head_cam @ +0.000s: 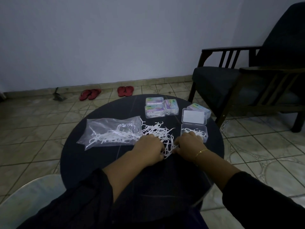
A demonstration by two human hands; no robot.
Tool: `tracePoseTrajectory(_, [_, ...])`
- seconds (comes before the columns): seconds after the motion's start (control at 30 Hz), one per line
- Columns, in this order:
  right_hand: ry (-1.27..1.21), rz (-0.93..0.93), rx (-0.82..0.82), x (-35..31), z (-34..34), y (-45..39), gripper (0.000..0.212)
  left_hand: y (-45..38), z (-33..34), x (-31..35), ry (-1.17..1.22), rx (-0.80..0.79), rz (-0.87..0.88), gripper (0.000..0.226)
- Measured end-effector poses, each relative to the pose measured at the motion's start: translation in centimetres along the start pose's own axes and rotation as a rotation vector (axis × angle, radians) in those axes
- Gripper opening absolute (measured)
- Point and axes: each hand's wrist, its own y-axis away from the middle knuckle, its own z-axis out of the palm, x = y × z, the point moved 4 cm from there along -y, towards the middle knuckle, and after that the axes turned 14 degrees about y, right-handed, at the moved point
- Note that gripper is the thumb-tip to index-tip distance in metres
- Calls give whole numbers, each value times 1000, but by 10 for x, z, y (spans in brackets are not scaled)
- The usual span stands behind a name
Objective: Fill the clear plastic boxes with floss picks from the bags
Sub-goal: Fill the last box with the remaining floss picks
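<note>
A loose pile of white floss picks (156,130) lies in the middle of the round dark table (99,156). My left hand (148,148) and my right hand (188,144) sit close together at the pile's near edge, both pinching a small bunch of picks (169,150) between them. An open clear plastic box (194,130) with a few picks inside stands right of the pile, its lid (194,116) folded back. A clear bag (112,131) with more picks lies at the left.
Three closed, filled boxes (160,105) stand at the table's far side, and another box (200,109) is behind the open lid. A dark wooden armchair (239,80) stands at the right. Red sandals (107,92) lie on the tiled floor by the wall.
</note>
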Motion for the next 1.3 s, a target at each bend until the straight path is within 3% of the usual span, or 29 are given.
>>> tracePoseTrajectory(0.3, [107, -9, -110, 12, -12, -1, 61, 5, -5, -7, 47, 47, -44, 22])
tracePoseTrajectory(0.4, [100, -71, -101, 10, -14, -2, 60, 3, -5, -4, 55, 122, -122, 39])
tracePoseTrajectory(0.5, [241, -122, -160, 6, -14, -3, 59, 0, 4, -1, 39, 91, -189, 56])
tracePoseTrajectory(0.67, [323, -172, -61, 1, -17, -1, 38, 1, 7, -2, 74, 132, -183, 31])
tracePoseTrajectory(0.77, [315, -174, 1, 6, -16, 3, 37, 5, 5, -4, 97, 120, -171, 23])
tracePoseTrajectory(1.0, [188, -98, -108, 13, -7, 4, 44, 4, 7, -1, 90, 105, -197, 20])
tracePoseTrajectory(1.17, [164, -93, -97, 14, -6, 4, 35, -1, 10, -3, 64, 85, -228, 22])
tracePoseTrajectory(1.3, [117, -46, -131, 17, 0, 1, 39, -5, 10, -3, 58, 57, -265, 20])
